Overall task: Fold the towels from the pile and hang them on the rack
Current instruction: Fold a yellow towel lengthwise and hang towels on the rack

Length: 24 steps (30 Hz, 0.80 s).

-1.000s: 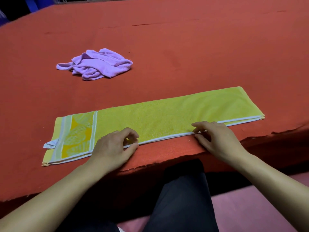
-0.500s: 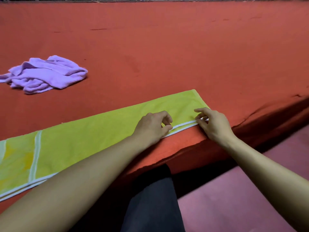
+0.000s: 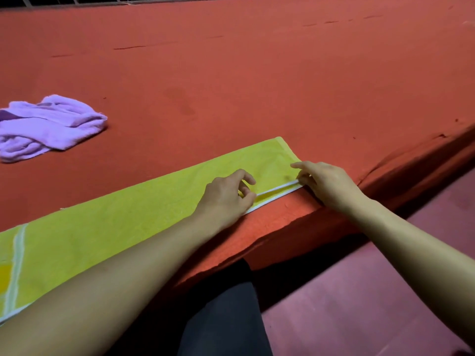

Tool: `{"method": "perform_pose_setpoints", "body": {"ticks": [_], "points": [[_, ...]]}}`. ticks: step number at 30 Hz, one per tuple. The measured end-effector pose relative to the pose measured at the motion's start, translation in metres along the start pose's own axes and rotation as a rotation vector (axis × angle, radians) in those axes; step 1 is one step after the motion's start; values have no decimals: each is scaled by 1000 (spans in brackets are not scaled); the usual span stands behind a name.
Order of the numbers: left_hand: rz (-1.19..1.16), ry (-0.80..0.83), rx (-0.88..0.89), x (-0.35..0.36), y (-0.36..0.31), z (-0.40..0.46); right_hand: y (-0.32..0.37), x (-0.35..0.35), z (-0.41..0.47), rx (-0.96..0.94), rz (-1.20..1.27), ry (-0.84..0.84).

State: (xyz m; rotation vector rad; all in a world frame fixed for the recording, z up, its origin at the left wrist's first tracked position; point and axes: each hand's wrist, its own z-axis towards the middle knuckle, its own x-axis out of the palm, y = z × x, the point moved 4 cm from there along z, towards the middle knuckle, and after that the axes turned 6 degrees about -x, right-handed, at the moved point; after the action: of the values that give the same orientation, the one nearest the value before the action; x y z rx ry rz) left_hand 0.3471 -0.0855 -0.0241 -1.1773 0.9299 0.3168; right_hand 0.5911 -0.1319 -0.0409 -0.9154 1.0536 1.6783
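1. Two towels lie on the red table (image 3: 257, 73) in front of me. Far left, the purple towel (image 3: 48, 127) sits crumpled (not yet folded), well away from both my hands.
2. Next, the yellow towel (image 3: 133, 222) lies flat along the table's near edge, already doubled lengthwise. Its long axis runs from lower left up to the right, and its striped end passes out of view at the left.
3. My left hand (image 3: 226, 199) rests on the towel's near white hem, thumb and forefinger pinched on the upper layer, the other fingers curled loosely.
4. My right hand (image 3: 326, 183) is at the towel's right end, at the near corner, fingertips closed on the hem. The forefinger lies stretched over the cloth.
5. Both hands crowd the right end, the right one nearer the corner. The rest of the towel stretches away leftward, so I judge the next fold must carry this end that way.
6. No rack is visible.
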Motion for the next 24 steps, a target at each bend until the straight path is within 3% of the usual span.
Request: {"method": "perform_pose_setpoints", "body": {"ticks": [3,8,13,18,21,24], "points": [[-42,17,28,1,-7,-2,-7,-5,-2,-12,25,-70],[108,171,40,13,-6,-3,-3,-9,-7,-44,52,23],[80,-37,43,-8,2,19,-12,-24,32,73,107,-153],[274,-159,-26,-29,38,59,-25,8,97,84,63,-23],[376,-158,-128,-37,64,75,-35,18,130,57,17,4],[432,-139,-161,-38,81,81,-42,31,152,20,-68,163]]}}
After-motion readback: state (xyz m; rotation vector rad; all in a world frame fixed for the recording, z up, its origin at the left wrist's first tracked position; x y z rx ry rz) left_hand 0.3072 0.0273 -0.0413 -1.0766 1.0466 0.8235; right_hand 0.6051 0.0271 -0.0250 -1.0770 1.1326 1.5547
